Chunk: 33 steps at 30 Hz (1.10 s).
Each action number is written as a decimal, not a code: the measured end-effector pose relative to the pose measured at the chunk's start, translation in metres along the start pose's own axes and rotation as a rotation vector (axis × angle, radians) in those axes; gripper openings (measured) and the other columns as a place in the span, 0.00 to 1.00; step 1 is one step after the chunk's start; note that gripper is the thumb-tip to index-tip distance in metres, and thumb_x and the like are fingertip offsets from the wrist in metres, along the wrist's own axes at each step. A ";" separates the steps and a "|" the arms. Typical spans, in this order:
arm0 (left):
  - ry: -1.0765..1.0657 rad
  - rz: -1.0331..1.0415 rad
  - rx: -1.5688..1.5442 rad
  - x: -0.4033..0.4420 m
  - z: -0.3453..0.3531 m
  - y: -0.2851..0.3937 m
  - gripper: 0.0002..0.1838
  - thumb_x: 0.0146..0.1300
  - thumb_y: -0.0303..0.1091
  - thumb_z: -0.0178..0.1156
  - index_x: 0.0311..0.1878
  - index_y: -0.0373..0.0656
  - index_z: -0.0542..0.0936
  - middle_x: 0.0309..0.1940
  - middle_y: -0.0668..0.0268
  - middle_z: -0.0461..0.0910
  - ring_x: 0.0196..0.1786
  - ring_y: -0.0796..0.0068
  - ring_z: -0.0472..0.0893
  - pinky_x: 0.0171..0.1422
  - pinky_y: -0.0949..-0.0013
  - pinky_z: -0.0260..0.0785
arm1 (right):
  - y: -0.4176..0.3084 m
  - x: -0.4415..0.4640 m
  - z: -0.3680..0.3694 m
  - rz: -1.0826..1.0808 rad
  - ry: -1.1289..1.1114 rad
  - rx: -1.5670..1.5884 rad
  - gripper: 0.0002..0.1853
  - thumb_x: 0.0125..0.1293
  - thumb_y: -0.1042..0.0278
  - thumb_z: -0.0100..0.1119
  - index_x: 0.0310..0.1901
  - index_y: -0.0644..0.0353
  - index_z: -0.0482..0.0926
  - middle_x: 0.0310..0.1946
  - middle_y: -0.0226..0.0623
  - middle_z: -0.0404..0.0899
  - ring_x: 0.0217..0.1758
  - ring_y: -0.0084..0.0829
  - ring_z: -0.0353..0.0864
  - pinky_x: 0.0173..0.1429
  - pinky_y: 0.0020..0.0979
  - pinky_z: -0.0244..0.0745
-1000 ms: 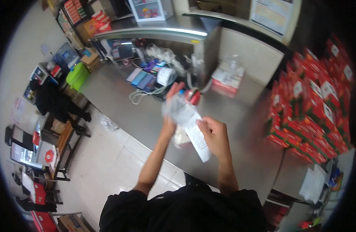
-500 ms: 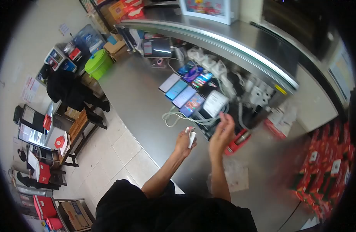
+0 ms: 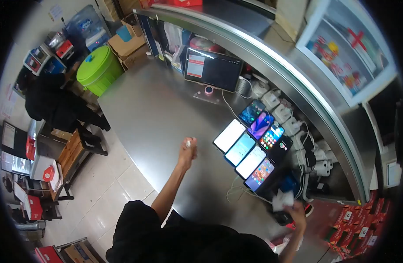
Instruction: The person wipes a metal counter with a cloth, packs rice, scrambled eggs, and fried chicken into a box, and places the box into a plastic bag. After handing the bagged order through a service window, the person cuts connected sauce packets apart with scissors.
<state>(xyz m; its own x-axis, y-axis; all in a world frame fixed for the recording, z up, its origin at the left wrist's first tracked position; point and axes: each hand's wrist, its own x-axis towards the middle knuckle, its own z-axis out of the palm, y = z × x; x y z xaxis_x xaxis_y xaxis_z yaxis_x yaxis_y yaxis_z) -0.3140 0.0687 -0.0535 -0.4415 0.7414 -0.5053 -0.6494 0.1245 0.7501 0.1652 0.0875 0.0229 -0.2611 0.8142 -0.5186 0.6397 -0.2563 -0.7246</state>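
My left hand [image 3: 187,153] is closed above the steel counter [image 3: 153,118], with a small white crumpled piece, apparently paper, showing between the fingers. My right hand [image 3: 297,215], slightly blurred, has its fingers at the lower edge of a white paper slip [image 3: 282,200]. That slip is over a dark device [image 3: 280,218], whose shape is hard to make out. Two rows of phones lie to the upper left of it, most with lit screens; the nearest phone [image 3: 259,174] shows a colourful home screen.
A tablet [image 3: 213,69] leans at the counter's back, near chargers and white cables [image 3: 282,113]. A raised glass-edged shelf curves behind. Red boxes [image 3: 357,223] are stacked at right. A green bin [image 3: 98,72] and a person in black [image 3: 57,103] are at left.
The view has swung right, bringing the tablet and phones closer. My left hand has closed more around its small white piece. My right hand has moved down and right, onto the paper slip.
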 end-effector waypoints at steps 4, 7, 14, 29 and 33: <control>0.123 0.150 0.141 0.076 -0.028 0.043 0.24 0.65 0.54 0.44 0.16 0.52 0.58 0.11 0.76 0.57 0.13 0.86 0.52 0.15 0.75 0.44 | 0.066 0.009 -0.039 0.403 -0.381 -1.243 0.22 0.43 0.50 0.65 0.31 0.62 0.77 0.29 0.43 0.80 0.30 0.42 0.79 0.37 0.41 0.71; 0.060 0.312 0.046 0.147 -0.041 0.056 0.25 0.66 0.53 0.43 0.17 0.49 0.63 0.12 0.75 0.60 0.12 0.84 0.55 0.15 0.75 0.47 | 0.009 -0.012 -0.035 0.218 0.062 -1.317 0.21 0.45 0.54 0.64 0.33 0.64 0.77 0.30 0.44 0.80 0.31 0.42 0.79 0.38 0.39 0.71; 0.213 0.768 0.319 0.314 -0.027 0.098 0.17 0.62 0.45 0.52 0.38 0.39 0.79 0.26 0.69 0.74 0.33 0.77 0.74 0.40 0.76 0.64 | -0.140 0.011 0.073 0.038 0.633 -0.539 0.14 0.54 0.72 0.59 0.43 0.64 0.75 0.37 0.41 0.78 0.41 0.39 0.76 0.47 0.34 0.68; 0.083 0.782 0.428 0.326 0.006 0.119 0.16 0.46 0.35 0.66 0.37 0.37 0.78 0.34 0.62 0.75 0.40 0.69 0.74 0.46 0.72 0.64 | -0.171 0.044 0.119 0.012 0.698 -0.251 0.12 0.58 0.69 0.58 0.40 0.69 0.75 0.33 0.38 0.79 0.36 0.24 0.75 0.44 0.27 0.68; 0.222 0.901 0.497 0.320 -0.002 0.120 0.15 0.47 0.35 0.65 0.36 0.37 0.77 0.37 0.61 0.74 0.40 0.69 0.74 0.45 0.72 0.65 | -0.182 0.045 0.119 0.093 0.681 -0.504 0.13 0.58 0.67 0.59 0.39 0.68 0.76 0.33 0.36 0.79 0.35 0.23 0.74 0.44 0.27 0.68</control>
<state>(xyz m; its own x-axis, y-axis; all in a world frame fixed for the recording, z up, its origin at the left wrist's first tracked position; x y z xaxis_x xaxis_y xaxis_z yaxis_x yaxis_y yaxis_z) -0.5344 0.3198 -0.1258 -0.7708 0.5632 0.2977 0.2804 -0.1196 0.9524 -0.0488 0.1083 0.0775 0.1973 0.9783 -0.0627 0.9245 -0.2069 -0.3201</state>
